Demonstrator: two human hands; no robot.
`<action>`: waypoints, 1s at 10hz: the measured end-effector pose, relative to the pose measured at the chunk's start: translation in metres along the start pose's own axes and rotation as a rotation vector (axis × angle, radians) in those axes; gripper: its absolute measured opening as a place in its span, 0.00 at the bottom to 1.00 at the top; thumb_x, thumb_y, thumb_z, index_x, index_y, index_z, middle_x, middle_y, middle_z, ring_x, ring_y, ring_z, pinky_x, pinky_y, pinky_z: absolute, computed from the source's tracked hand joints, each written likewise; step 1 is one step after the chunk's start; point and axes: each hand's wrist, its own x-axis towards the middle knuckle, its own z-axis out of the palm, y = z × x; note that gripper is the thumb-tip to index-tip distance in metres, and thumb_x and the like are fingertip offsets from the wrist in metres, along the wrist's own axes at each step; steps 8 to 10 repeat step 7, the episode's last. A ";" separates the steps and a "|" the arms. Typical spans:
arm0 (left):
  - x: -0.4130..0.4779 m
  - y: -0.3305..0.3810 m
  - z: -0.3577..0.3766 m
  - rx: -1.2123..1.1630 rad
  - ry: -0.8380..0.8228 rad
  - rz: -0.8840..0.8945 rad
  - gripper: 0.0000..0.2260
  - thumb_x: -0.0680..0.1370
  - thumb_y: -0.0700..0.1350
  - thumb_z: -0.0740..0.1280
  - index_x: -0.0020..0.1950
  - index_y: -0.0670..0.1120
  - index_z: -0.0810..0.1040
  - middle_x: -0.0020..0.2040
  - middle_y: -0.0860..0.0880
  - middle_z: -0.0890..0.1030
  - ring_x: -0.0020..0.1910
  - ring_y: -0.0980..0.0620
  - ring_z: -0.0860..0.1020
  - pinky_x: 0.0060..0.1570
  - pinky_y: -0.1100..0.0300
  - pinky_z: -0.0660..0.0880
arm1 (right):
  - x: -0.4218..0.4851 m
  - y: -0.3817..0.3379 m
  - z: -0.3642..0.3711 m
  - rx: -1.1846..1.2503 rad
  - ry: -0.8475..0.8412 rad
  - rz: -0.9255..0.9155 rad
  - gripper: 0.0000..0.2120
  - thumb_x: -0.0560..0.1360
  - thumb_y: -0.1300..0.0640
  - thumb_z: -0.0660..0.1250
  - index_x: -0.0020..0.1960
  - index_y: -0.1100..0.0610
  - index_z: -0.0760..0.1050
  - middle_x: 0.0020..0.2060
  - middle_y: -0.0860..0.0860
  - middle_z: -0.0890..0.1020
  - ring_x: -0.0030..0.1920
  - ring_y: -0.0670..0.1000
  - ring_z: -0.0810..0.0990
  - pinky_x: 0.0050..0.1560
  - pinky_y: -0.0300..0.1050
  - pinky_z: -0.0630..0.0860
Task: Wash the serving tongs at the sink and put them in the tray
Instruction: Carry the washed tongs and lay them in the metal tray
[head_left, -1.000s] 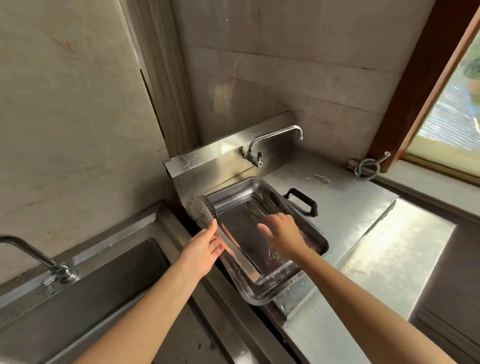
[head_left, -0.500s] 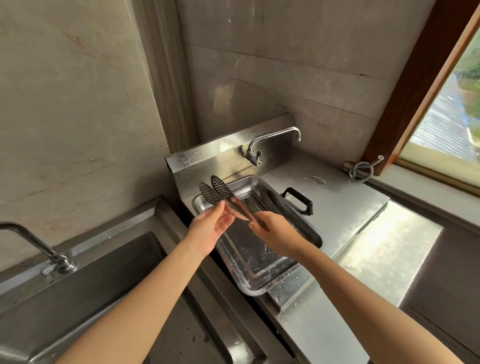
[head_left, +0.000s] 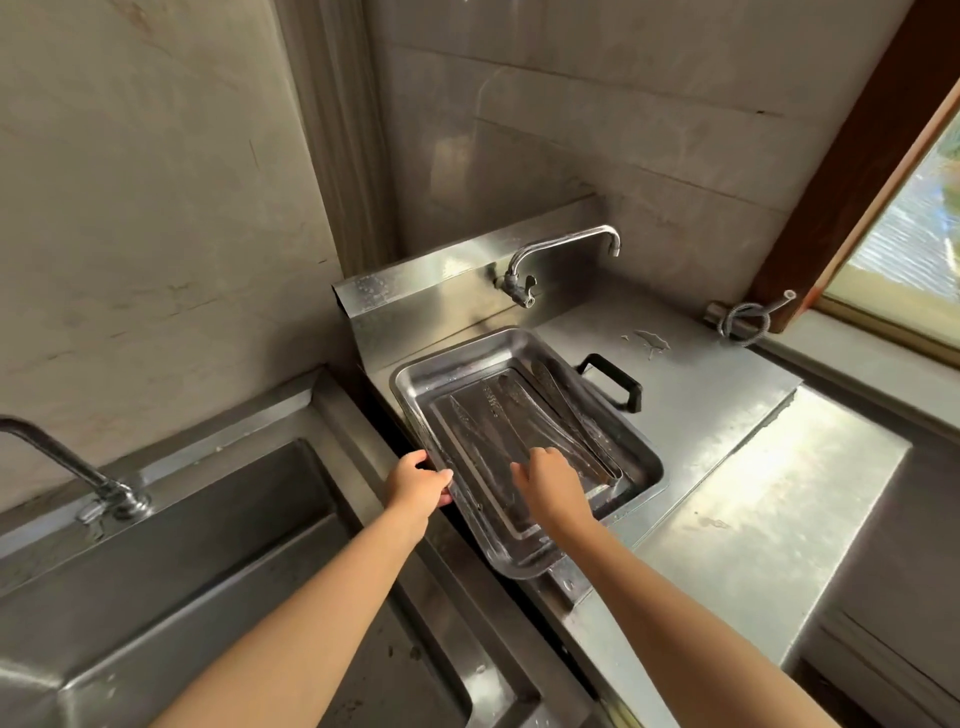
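A steel tray (head_left: 415, 387) sits tilted on the small counter, its near end hanging over the edge. Several serving tongs lie lengthwise in it. One pair (head_left: 485, 421) lies on the left of the tray floor with its perforated heads pointing away from me. My right hand (head_left: 550, 486) is over the tray with its fingers curled down on that pair's near end. Another pair (head_left: 566, 415) rests along the right wall. My left hand (head_left: 421, 486) grips the tray's left rim.
A deep sink basin (head_left: 208, 545) with its faucet (head_left: 67, 462) lies to the left. A second faucet (head_left: 561, 244) stands behind the tray. A black handle (head_left: 615, 384) sticks out beside the tray. The steel counter (head_left: 727, 467) extends right toward a coiled hose (head_left: 745, 322) and a window.
Both hands held the tongs above the tray's left rim; now that pair lies in the tray. My left hand has let go and taken the tray's rim.
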 end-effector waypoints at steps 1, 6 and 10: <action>0.004 -0.003 0.001 -0.043 -0.009 -0.015 0.25 0.74 0.33 0.67 0.69 0.41 0.66 0.61 0.37 0.76 0.45 0.46 0.79 0.43 0.56 0.78 | 0.004 -0.005 0.015 0.004 0.010 0.018 0.15 0.80 0.52 0.57 0.48 0.65 0.71 0.51 0.61 0.75 0.47 0.62 0.77 0.43 0.48 0.70; -0.016 -0.002 -0.013 0.088 -0.033 0.045 0.18 0.74 0.34 0.66 0.64 0.37 0.72 0.45 0.41 0.79 0.34 0.52 0.77 0.41 0.59 0.80 | 0.002 -0.011 0.037 -0.402 -0.009 -0.093 0.13 0.78 0.61 0.56 0.58 0.67 0.71 0.54 0.61 0.75 0.54 0.61 0.74 0.51 0.52 0.74; -0.030 -0.008 -0.027 0.135 -0.007 0.045 0.11 0.75 0.35 0.63 0.56 0.37 0.78 0.40 0.42 0.79 0.33 0.51 0.76 0.39 0.57 0.80 | -0.003 -0.016 0.032 -0.421 0.005 -0.075 0.16 0.79 0.54 0.55 0.59 0.64 0.71 0.55 0.59 0.75 0.56 0.60 0.74 0.51 0.52 0.73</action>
